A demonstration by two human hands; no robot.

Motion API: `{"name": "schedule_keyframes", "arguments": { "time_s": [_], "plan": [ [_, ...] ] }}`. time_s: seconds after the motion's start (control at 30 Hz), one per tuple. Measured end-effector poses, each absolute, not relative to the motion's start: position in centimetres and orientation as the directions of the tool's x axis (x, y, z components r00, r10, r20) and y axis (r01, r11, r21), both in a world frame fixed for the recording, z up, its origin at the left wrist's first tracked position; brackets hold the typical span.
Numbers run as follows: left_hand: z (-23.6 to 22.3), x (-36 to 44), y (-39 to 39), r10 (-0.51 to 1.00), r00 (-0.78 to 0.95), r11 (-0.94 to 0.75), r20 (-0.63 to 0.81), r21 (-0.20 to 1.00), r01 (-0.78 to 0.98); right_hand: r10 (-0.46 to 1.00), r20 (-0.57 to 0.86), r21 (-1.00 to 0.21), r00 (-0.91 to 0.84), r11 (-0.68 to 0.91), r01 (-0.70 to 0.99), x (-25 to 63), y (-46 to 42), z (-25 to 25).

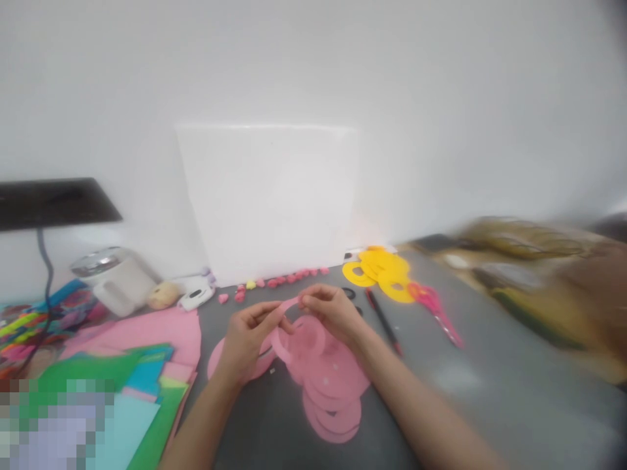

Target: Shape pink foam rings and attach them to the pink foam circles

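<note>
Pink ring, pinched between left hand and right hand, above worktop, toward its wall-side edge. Probably thin paper: light, floppy, tears easily; grip flat band gently. Pink cutouts below.

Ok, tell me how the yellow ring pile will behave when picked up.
The yellow rings look thin and papery, so probably light and floppy. They overlap unevenly, so lifting one may leave others behind. Lying flat, they seem unlikely to roll.
</note>
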State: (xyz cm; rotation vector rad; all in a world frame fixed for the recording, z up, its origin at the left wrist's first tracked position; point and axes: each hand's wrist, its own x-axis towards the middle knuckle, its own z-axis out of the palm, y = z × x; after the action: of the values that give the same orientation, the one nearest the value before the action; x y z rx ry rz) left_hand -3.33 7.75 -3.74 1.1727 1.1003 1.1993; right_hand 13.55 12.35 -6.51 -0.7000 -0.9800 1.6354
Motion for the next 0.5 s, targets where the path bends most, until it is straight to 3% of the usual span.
{"name": "schedule_keyframes", "arguments": {
  "time_s": [0.5],
  "plan": [
    [-3.59, -3.31, 7.72, 0.995, 0.095, 0.011, -0.006, 0.998, -0.054, 0.969, -0.021, -0.859, -0.244, -0.142, -0.492, 13.6, 12.48, -6.74]
  ]
}}
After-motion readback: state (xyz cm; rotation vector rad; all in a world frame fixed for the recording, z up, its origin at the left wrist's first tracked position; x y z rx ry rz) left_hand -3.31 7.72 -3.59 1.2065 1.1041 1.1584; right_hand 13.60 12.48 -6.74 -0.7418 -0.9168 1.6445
